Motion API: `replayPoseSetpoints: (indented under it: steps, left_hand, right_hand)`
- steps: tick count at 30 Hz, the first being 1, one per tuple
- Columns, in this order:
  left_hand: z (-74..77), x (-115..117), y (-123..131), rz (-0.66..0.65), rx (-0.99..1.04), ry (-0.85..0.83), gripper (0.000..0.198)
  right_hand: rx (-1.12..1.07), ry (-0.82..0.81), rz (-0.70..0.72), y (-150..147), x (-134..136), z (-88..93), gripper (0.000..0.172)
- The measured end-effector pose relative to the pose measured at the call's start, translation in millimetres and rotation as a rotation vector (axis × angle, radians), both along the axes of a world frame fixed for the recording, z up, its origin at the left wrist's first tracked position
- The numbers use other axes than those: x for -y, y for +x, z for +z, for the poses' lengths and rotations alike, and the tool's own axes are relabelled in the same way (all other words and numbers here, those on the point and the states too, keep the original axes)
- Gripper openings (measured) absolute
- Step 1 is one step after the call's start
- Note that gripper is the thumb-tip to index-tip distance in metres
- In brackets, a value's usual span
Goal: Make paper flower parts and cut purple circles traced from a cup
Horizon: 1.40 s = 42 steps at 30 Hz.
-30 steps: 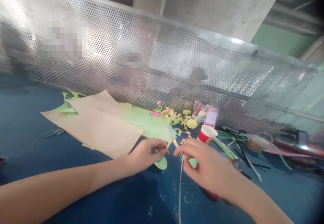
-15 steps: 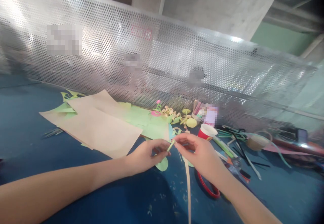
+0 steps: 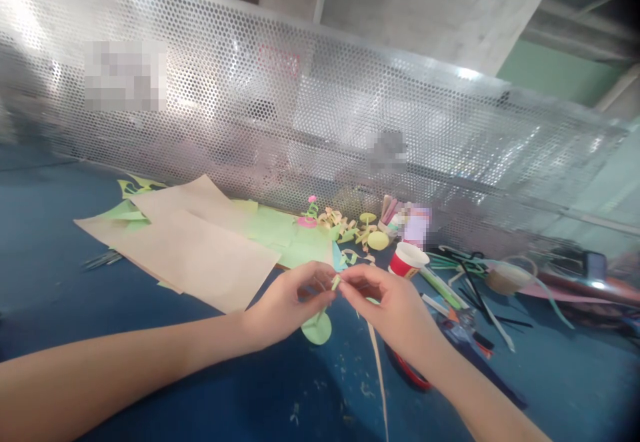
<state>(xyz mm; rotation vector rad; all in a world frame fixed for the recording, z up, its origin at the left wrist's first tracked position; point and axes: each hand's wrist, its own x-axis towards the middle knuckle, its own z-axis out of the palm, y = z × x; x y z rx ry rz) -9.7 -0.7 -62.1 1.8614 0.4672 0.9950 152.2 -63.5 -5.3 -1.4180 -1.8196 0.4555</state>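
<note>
Near the middle, my left hand [image 3: 295, 299] and my right hand [image 3: 387, 302] meet fingertip to fingertip. Both pinch a small light-green paper strip [image 3: 336, 283], which looks folded or rolled; its far side is hidden by the fingers. A light-green paper disc [image 3: 317, 329] is just below my left fingertips. From under my right hand a long narrow beige paper strip [image 3: 379, 365] runs down toward the bottom edge. Beneath my right wrist shows part of a red loop [image 3: 414, 374], perhaps a scissors handle.
Beige sheets [image 3: 210, 249] overlap green paper [image 3: 270, 232] on the blue table [image 3: 240, 395]. Behind my hands stand small paper curls [image 3: 345, 225] and a red-and-white paper cup [image 3: 407, 260]. Assorted tools and strips [image 3: 480, 289] clutter the right. A perforated metal screen [image 3: 320, 109] borders the back.
The green strip now shows shorter between my fingertips, and both hands have drawn slightly closer. The green disc has shifted a little left and down; the beige strip's lower end has swung right.
</note>
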Motion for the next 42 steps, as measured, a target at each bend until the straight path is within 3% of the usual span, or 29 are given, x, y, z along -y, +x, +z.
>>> replayPoseSetpoints:
  steps: [12,23,32,42]
  left_hand:
    - [-5.3,-0.3,1.8,-0.018,0.023,-0.014,0.012]
    - [-8.7,-1.6,1.3,0.067,0.080,0.036,0.005]
    - [-6.7,1.0,1.5,0.106,0.069,-0.018,0.015]
    - [-7.4,-0.1,0.1,0.122,0.018,0.032,0.015]
  right_hand:
    - [-0.013,-0.026,-0.008,2.7,-3.7,-6.9,0.010]
    - [-0.146,-0.209,0.075,6.9,-4.0,1.5,0.030]
    - [-0.196,-0.190,0.030,11.3,-10.0,-5.3,0.019]
    - [-0.228,-0.205,0.033,9.2,-10.5,-6.0,0.020]
